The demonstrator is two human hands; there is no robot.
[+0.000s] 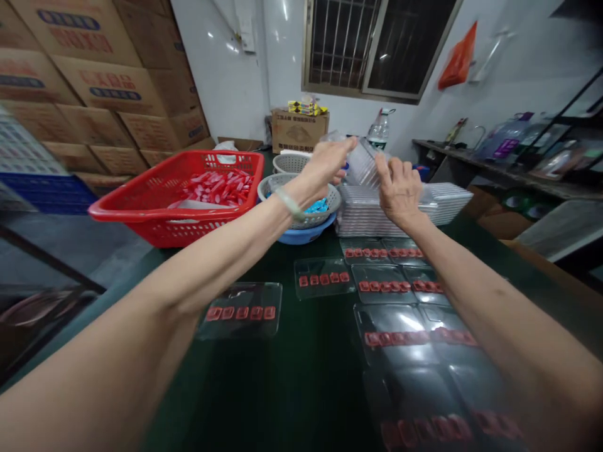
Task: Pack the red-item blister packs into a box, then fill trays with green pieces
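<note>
Clear thin plastic packaging (363, 162) is pinched by the left hand (325, 164) and right hand (400, 191) above stacked transparent trays (360, 216). Flat clear trays (325, 292) on the dark-green worktop (292, 376) carry rows of red pieces (324, 279); the stack awaits filling.

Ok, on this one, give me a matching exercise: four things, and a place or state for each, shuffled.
1. Tilted clear plastic
2. Red basket
3. Pale bangle
4. Orange bag

A. Hanging by the wall, right of the window
B. Holding a heap of red pieces
C. Between the left hand and right hand
D. Around the left wrist

Pairs: 1-C, 2-B, 3-D, 4-A
</note>
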